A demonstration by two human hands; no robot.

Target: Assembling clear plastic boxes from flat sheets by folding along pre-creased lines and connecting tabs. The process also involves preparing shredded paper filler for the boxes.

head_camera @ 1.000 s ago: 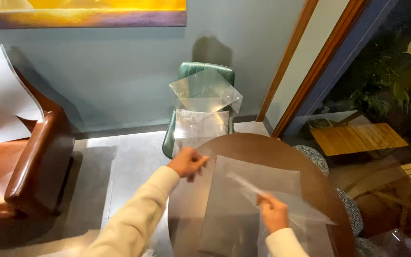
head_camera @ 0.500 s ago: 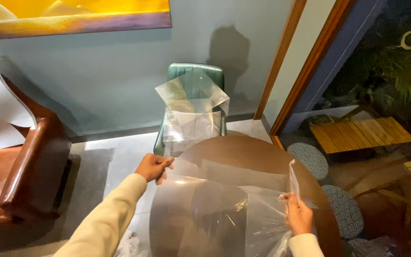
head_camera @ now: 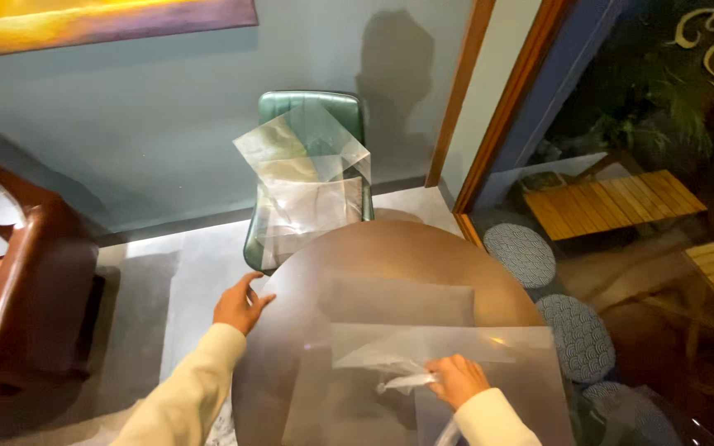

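Clear plastic sheet (head_camera: 423, 347) spread flat over round counter (head_camera: 406, 248), frame centre. Right hand (head_camera: 456, 380) fingers pinching crumpled fold; left hand (head_camera: 240, 304) fingers spread, steadying edge.

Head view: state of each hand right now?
Left hand: open, fingers at the edge of the clear plastic sheet.
Right hand: closed, pinching a bunched fold of the sheet.

Cut off by the bottom edge: round brown wooden counter (head_camera: 423, 248), clear plastic sheet (head_camera: 456, 347); brown leather armchair (head_camera: 26, 289) cropped left.
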